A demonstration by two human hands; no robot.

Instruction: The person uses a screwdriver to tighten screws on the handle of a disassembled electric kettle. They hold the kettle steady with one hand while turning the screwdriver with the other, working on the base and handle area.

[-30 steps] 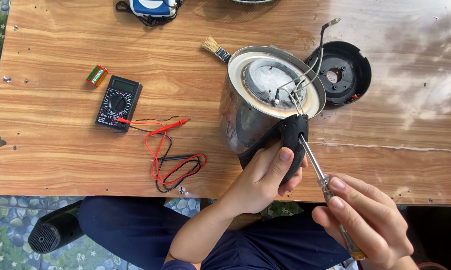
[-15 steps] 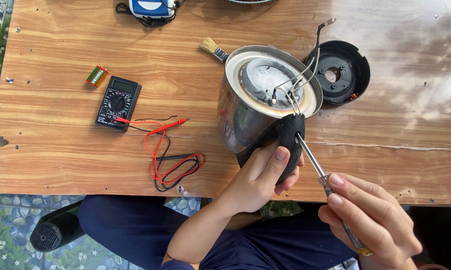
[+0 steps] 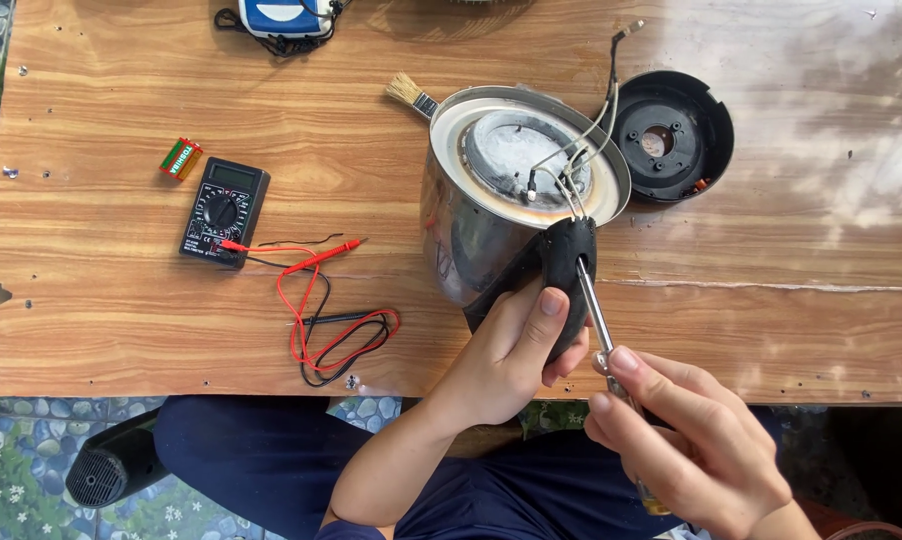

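The left hand (image 3: 516, 350) is clenched around the black plastic handle (image 3: 568, 270) of an upturned stainless-steel electric kettle (image 3: 481, 225), thumb laid along the handle's outer face. The right hand (image 3: 696, 450) grips a screwdriver with a bright metal shaft (image 3: 588, 305) — fingers closed round its grip, the shaft angled up and left so that its tip meets the top of the handle, just beside the left thumb.

The kettle rests on the wooden worktop (image 3: 121, 320) near its front edge, tilted, with its open underside facing the camera. A round grey heating plate (image 3: 516, 150) shows inside the rim, and thin white and black wires (image 3: 596, 130) rise from it toward the right.

Just right of the kettle, touching or nearly touching its rim, lies a round black plastic base cover (image 3: 696, 120). A small paintbrush with pale bristles (image 3: 411, 92) projects from behind the kettle's upper left edge.

Well apart to the left sit a black digital multimeter (image 3: 224, 210) with red and black test leads (image 3: 331, 320) coiled beside it — and a green and orange battery (image 3: 182, 158) further left. A blue and white device (image 3: 283, 14) lies at the far edge.
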